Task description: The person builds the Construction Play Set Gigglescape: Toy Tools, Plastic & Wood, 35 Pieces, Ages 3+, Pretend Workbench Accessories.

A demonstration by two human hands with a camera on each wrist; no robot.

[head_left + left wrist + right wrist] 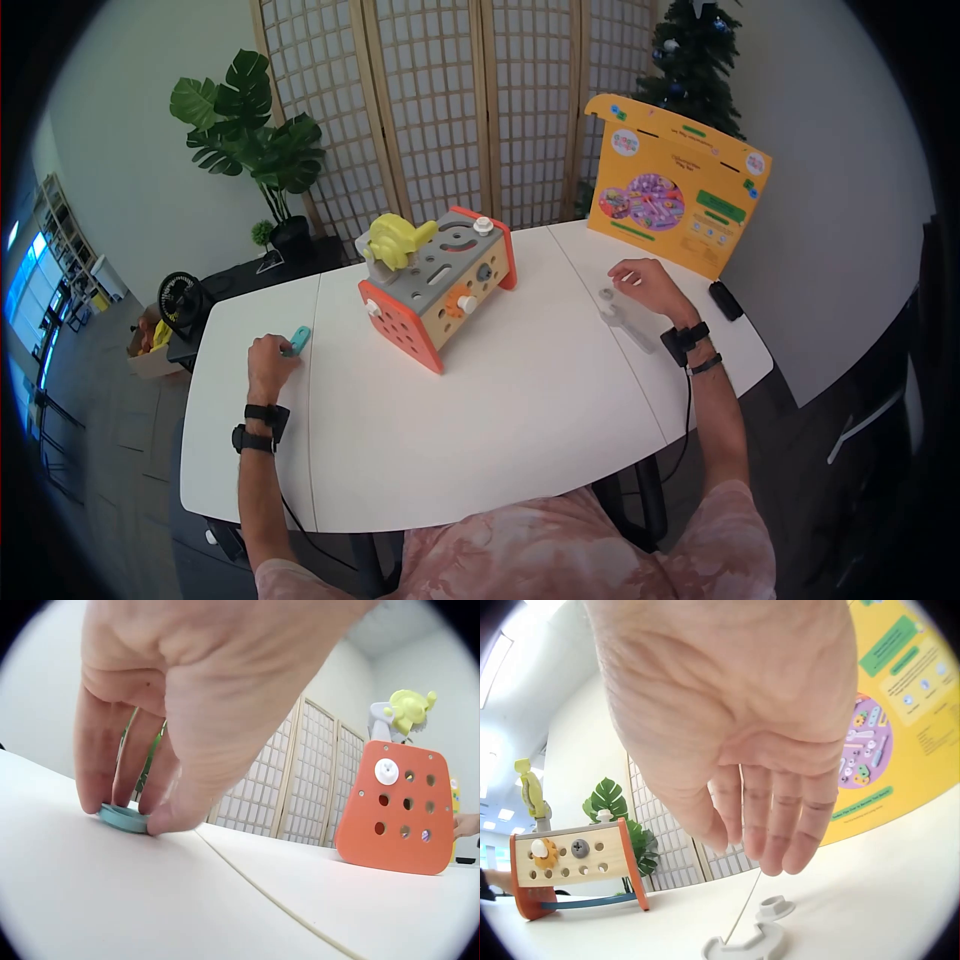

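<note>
At the left of the table, my left hand point(270, 362) pinches a flat teal toy piece point(299, 338) between thumb and fingertips. In the left wrist view the teal piece point(124, 818) lies low on the white tabletop, its rounded end between the fingers. My right hand point(650, 287) hovers at the right with relaxed fingers and holds nothing. Below it are a small grey toy nut point(775, 907) and a grey toy wrench point(751, 946). Between the hands stands a toy workbench point(445, 285) with orange ends, a grey top and a yellow piece point(397, 240) mounted on it.
A yellow toy box point(675, 190) stands upright at the table's back right, with a black object point(726, 300) beside it. Behind the table are a lattice screen point(430, 100) and a potted plant point(290, 235). A small black fan point(181, 300) is off to the left.
</note>
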